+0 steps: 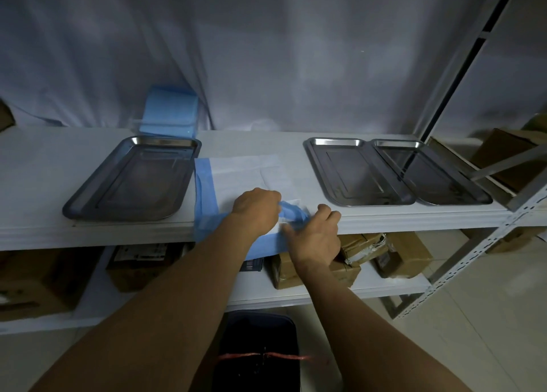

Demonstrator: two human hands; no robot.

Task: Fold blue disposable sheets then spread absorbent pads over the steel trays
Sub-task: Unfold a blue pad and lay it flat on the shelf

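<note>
A blue-edged disposable sheet (236, 172) with a white middle lies on the white shelf between the trays, its near edge hanging over the shelf front. My left hand (256, 209) and my right hand (315, 235) both grip a bunched blue corner of that sheet (291, 211) at the shelf's front edge. One steel tray (133, 178) sits to the left of the sheet. Two more steel trays (355, 172) (432, 172) stand side by side to the right. All three trays are bare. A stack of folded blue sheets (170, 110) leans against the backdrop behind the left tray.
A white cloth backdrop hangs behind the shelf (44, 155). Cardboard boxes (396, 252) crowd the lower shelf and the rack at right (503, 152). A dark bin (260, 350) stands on the floor below my arms. A metal upright (473, 258) frames the shelf's right end.
</note>
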